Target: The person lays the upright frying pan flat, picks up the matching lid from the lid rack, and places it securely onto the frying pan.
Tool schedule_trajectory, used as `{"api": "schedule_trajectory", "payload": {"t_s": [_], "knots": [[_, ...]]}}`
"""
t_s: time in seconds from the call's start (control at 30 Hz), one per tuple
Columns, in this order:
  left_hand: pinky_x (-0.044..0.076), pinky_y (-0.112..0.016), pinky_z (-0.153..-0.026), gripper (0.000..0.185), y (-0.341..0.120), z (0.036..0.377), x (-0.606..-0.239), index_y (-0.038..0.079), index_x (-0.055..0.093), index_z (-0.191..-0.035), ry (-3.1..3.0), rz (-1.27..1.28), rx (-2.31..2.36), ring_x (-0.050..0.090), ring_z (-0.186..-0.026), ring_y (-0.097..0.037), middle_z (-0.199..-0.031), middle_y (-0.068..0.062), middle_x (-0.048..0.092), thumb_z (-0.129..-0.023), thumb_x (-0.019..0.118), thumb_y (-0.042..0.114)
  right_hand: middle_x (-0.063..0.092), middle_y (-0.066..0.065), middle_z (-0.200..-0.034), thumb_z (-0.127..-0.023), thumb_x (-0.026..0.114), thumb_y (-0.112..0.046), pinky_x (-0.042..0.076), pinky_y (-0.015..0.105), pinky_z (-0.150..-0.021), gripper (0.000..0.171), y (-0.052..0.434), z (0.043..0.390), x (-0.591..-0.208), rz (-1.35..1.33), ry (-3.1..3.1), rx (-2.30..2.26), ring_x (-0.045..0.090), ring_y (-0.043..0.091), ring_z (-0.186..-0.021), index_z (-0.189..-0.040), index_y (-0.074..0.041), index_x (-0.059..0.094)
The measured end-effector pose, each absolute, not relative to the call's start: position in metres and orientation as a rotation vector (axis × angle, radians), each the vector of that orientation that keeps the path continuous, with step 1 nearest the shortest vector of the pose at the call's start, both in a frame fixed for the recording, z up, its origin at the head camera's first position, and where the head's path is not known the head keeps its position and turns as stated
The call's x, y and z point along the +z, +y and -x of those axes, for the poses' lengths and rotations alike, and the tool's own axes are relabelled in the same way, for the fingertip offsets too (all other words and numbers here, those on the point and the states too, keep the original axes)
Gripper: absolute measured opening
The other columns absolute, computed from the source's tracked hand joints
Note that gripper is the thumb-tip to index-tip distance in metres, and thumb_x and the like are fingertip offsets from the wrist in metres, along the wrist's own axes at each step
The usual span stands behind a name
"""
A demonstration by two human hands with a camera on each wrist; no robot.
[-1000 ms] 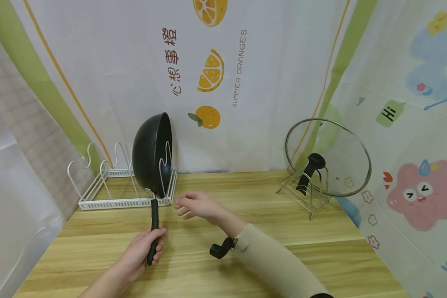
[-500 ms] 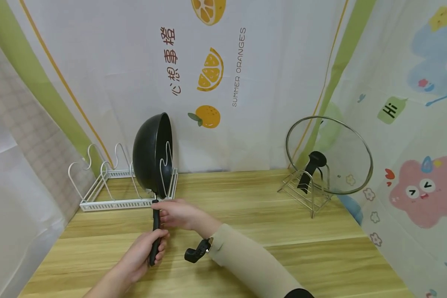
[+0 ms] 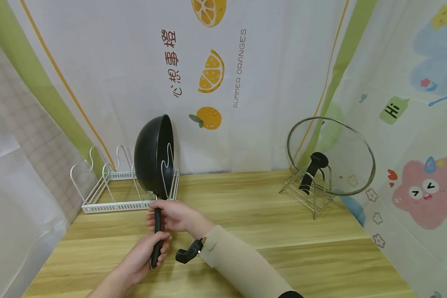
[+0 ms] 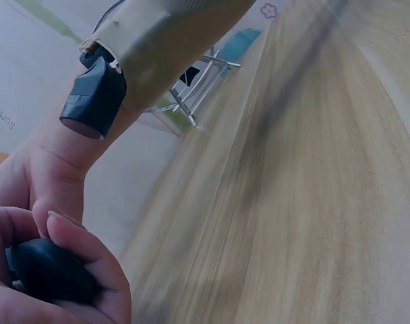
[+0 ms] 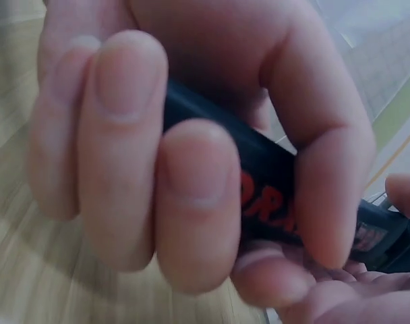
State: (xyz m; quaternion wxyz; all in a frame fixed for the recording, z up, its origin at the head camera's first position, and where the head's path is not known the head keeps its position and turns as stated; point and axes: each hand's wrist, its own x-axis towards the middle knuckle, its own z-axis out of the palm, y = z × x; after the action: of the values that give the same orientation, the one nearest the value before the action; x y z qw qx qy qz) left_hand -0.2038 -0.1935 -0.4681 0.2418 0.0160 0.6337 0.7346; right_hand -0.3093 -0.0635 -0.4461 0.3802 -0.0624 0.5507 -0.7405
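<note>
Nearest the viewer, the left hand [image 3: 143, 258] grips the lower end of the black handle [image 3: 157, 238] of the wok [image 3: 153, 155], fingers wrapped round it; the left wrist view confirms curled fingers [image 4: 90, 266] over the dark butt of the handle [image 4: 46, 270]. Just above, the right hand [image 3: 171, 215] clasps the same handle nearer the pan body; the right wrist view shows its fingers [image 5: 124, 148] and thumb closed round the black grip, which bears red lettering [image 5: 269, 202]. Both hands are therefore grasping the handle, one above the other and nearly touching.

The wok stands on edge in the rightmost slot of the white wire rack [image 3: 111, 194], at the left rear of the wooden bench [image 3: 268, 248], handle pointing toward the person. The pan is seated between the rack's wires; whether its weight has left the rack cannot be told.

Judgement: the step in hand is securing a two-handed hold on a pan that sits in the rack. The next move calls for keeping the pan clear of the wire divider that crosses its mouth, and for a steady grip, since the heavy bowl sits far from the hands.

Well apart, at the right rear, a glass lid [image 3: 331, 155] leans on a metal stand [image 3: 305, 194], untouched.
</note>
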Motion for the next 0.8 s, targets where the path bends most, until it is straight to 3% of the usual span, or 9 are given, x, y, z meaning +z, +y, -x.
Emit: {"api": "schedule_trajectory", "payload": {"t_s": [0.17, 0.53, 0.8], "knots": [[0.046, -0.017, -0.056, 0.023, -0.193, 0.204, -0.47, 0.019, 0.06, -0.095, 1.7, -0.042, 2.028, 0.051, -0.058, -0.002, -0.073, 0.011, 0.054, -0.114, 0.048, 0.025, 0.07, 0.001, -0.09, -0.109, 0.059, -0.025, 0.051, 0.047, -0.119, 0.019, -0.071, 0.313, -0.449, 0.165, 1.313, -1.914, 0.069, 0.015, -0.085, -0.093, -0.015, 0.063], [0.05, -0.02, -0.063, 0.026, -0.19, 0.204, -0.476, 0.023, 0.061, -0.095, 1.676, 0.006, 2.04, 0.055, -0.064, -0.003, -0.077, 0.013, 0.058, -0.115, 0.045, 0.03, 0.07, 0.002, -0.087, -0.107, 0.063, -0.026, 0.062, 0.031, -0.082, 0.019, -0.079, 0.317, -0.449, 0.104, 1.267, -1.969, 0.07, 0.014, -0.08, -0.091, -0.016, 0.062], [0.042, -0.018, -0.051, 0.03, -0.182, 0.202, -0.477, 0.02, 0.053, -0.086, 1.802, 0.132, 2.074, 0.047, -0.053, -0.003, -0.069, 0.011, 0.05, -0.113, 0.05, 0.032, 0.065, -0.002, -0.079, -0.107, 0.06, -0.029, 0.058, 0.024, -0.069, 0.027, -0.084, 0.318, -0.449, 0.085, 1.262, -1.957, 0.064, 0.011, -0.071, -0.083, -0.018, 0.056]]}}
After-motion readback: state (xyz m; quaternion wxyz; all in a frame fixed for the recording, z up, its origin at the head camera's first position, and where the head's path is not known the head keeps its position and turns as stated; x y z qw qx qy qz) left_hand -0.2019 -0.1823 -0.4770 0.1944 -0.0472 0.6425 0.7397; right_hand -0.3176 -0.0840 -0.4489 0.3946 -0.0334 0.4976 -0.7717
